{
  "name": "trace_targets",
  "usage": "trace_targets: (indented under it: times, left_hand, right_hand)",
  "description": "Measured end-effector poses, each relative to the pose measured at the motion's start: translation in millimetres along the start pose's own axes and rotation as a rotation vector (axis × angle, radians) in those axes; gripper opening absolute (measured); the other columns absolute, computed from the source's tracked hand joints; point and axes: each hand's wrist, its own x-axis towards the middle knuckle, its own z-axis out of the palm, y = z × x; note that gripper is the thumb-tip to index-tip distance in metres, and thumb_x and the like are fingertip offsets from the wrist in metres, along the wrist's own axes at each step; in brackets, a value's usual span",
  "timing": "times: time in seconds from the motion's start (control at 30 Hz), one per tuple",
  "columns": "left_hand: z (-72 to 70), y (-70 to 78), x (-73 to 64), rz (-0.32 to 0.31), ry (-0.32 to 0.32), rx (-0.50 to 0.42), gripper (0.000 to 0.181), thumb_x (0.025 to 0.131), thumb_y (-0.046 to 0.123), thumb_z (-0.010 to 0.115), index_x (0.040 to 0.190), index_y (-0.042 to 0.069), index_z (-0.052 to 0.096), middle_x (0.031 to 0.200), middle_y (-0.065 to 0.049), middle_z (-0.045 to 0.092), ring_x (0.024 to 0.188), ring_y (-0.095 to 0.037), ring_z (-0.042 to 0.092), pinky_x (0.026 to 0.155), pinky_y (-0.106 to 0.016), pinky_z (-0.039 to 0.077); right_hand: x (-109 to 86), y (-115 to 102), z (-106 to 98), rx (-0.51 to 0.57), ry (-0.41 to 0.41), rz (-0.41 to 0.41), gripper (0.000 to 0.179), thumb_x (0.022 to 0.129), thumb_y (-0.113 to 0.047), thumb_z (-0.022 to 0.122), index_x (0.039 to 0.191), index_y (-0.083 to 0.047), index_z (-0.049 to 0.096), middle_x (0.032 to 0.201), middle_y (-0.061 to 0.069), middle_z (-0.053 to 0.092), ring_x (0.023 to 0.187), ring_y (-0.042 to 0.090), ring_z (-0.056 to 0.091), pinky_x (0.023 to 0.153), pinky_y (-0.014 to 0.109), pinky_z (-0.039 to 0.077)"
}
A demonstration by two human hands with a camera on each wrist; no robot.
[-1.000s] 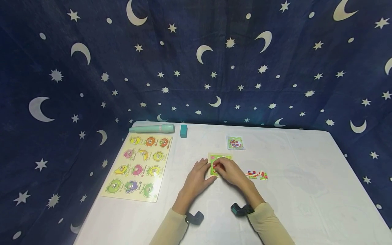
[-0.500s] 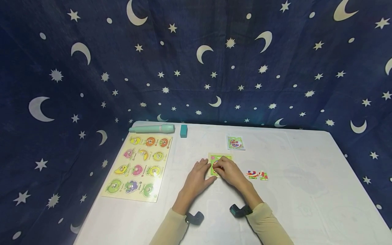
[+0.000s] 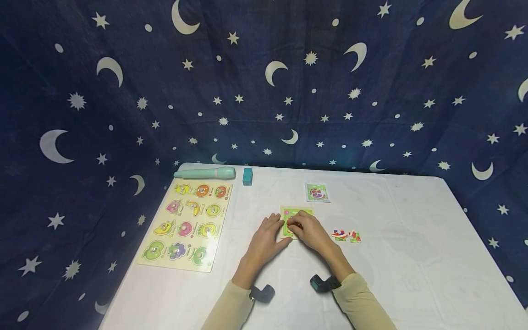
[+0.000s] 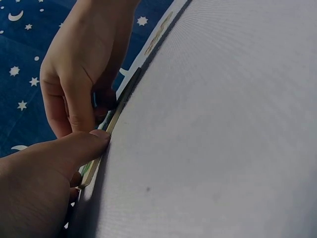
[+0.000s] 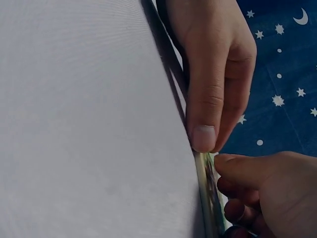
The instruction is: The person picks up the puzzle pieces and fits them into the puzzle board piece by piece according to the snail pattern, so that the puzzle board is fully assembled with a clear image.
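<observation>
A small square jigsaw board (image 3: 297, 208) with a wooden rim and green picture lies at mid-table. My left hand (image 3: 265, 239) rests at its left side with fingers extended; in the left wrist view its thumb (image 4: 91, 144) touches the near edge. Over the board, my right hand (image 3: 311, 231) has thumb and fingertips together on a small reddish puzzle piece, mostly hidden by the fingers. In the right wrist view, the right thumb (image 5: 237, 166) meets the board's face. Loose red, white and green puzzle pieces (image 3: 340, 235) lie right of the right hand.
A small picture card (image 3: 317, 192) lies beyond the board. At left is a large fruit puzzle board (image 3: 187, 229). Behind it lie a mint-green stick-shaped object (image 3: 206, 173) and a teal block (image 3: 247, 176). A dark star-patterned cloth (image 3: 264, 91) hangs behind the white table (image 3: 412, 256).
My right hand has shifted very slightly at the wrist, its fingertips staying over the board, and less red shows at them. My left hand and the loose pieces have not moved.
</observation>
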Motion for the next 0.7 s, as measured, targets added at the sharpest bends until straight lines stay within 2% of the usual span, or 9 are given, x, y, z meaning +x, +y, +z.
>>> trace_targets:
  times: [0.27, 0.4, 0.7]
  left_hand:
    - [-0.2, 0.1, -0.3, 0.005, 0.010, -0.011, 0.058, 0.089, 0.045, 0.072, 0.130, 0.005, 0.064, 0.144, -0.014, 0.059, 0.140, -0.028, 0.051, 0.123, -0.041, 0.036]
    - [-0.2, -0.1, 0.2, 0.001, -0.001, -0.001, 0.058, 0.090, 0.046, 0.071, 0.131, 0.006, 0.064, 0.145, -0.013, 0.058, 0.141, -0.027, 0.050, 0.123, -0.040, 0.035]
    - [1.3, 0.4, 0.7, 0.007, 0.004, 0.008, 0.058, 0.089, 0.045, 0.072, 0.131, 0.005, 0.063, 0.144, -0.014, 0.059, 0.141, -0.028, 0.050, 0.124, -0.040, 0.035]
  right_hand:
    - [-1.8, 0, -11, 0.001, 0.045, 0.028, 0.018, 0.087, -0.014, 0.078, 0.105, -0.011, 0.075, 0.091, -0.004, 0.065, 0.080, 0.007, 0.056, 0.073, 0.029, 0.053]
    - [-3.2, 2, -18, -0.019, 0.050, 0.041, 0.021, 0.088, -0.016, 0.078, 0.107, -0.010, 0.075, 0.090, -0.003, 0.065, 0.077, 0.007, 0.053, 0.068, 0.026, 0.050]
    - [-13.4, 12, -35, -0.022, 0.051, 0.068, 0.027, 0.085, -0.019, 0.078, 0.110, -0.009, 0.072, 0.095, 0.002, 0.066, 0.081, 0.011, 0.053, 0.070, 0.029, 0.048]
